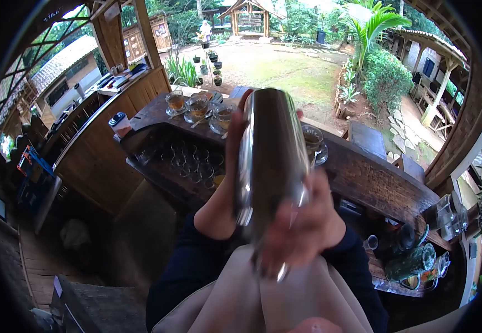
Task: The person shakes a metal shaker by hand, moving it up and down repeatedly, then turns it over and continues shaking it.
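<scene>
A shiny metal shaker [274, 144] is held up in front of my chest, tilted, its wide end up and away from me and its narrow end towards me. My left hand [234, 139] is wrapped along its left side, with the fingers partly hidden behind the metal. Around the lower, narrow end my right hand [299, 225] is closed, blurred by motion. Behind the shaker, glass cups on saucers [197, 108] stand on the dark wooden counter [374, 186]; another cup [311, 137] shows just to its right.
Several empty glasses [193, 161] stand on a lower shelf. A lidded container [120, 124] is at the counter's left end. Glass jars [446, 213] and a green patterned pitcher [410, 263] are at the right. A wooden cabinet [99, 155] stands left; a garden lies beyond.
</scene>
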`<state>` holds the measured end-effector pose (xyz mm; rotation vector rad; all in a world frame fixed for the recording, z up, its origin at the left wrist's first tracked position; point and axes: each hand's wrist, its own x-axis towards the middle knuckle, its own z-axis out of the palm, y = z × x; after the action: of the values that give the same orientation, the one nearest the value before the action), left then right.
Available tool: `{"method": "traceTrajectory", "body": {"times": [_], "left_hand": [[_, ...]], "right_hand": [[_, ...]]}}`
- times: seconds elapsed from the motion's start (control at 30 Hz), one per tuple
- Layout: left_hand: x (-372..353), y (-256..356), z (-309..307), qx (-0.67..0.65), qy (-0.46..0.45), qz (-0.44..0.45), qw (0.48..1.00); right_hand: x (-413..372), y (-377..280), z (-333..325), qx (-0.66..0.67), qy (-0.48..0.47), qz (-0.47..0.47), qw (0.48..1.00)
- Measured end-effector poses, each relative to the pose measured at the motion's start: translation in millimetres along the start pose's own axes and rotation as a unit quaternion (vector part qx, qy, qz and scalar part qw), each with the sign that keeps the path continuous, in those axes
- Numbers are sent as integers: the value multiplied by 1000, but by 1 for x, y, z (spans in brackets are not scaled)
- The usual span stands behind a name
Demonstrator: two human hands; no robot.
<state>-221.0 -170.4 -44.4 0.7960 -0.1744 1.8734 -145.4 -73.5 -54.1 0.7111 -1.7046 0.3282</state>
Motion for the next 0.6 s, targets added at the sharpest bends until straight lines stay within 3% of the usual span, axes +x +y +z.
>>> {"method": "traceTrajectory", "body": {"times": [0.03,0.07,0.1,0.13,0.2,0.23,0.27,0.3,0.33,0.37,0.43,0.47,0.5,0.53,0.57,0.6], "left_hand": [[5,4,-32,-2,6,1,1000],[15,11,-91,-24,76,13,997],[21,11,-96,-47,144,25,988],[16,8,-99,-50,142,27,988],[16,2,-91,-48,163,37,985],[12,10,-88,-87,72,-34,993],[15,16,-65,-32,54,-57,996],[13,16,-43,19,43,-78,996],[2,6,-41,-28,-1,-19,999],[-7,-4,-40,-73,-46,41,995],[-1,-2,-38,-66,24,11,997],[9,6,-52,-40,-39,-32,998],[17,18,-71,16,0,-82,996],[9,15,-116,-11,52,-28,998],[9,11,-148,-36,100,26,994],[12,3,-146,-34,95,24,995]], "right_hand": [[-6,11,8,4,36,35,999],[-11,17,13,6,71,70,995],[-12,17,15,8,106,102,989],[-12,14,13,7,103,101,990],[0,10,1,26,119,259,958],[11,-14,-14,-37,44,172,983],[21,-32,-30,-35,-44,47,997],[21,-40,-27,-24,12,-71,997],[22,-46,-18,-13,68,-185,980],[24,-44,-5,-11,66,-181,981],[25,-29,22,-32,307,-313,898],[14,-25,3,-25,114,-128,985],[3,-22,-17,-15,-90,66,994],[-15,7,5,-17,22,7,1000],[-18,17,17,36,57,169,983],[-17,22,23,87,92,326,937]]}}
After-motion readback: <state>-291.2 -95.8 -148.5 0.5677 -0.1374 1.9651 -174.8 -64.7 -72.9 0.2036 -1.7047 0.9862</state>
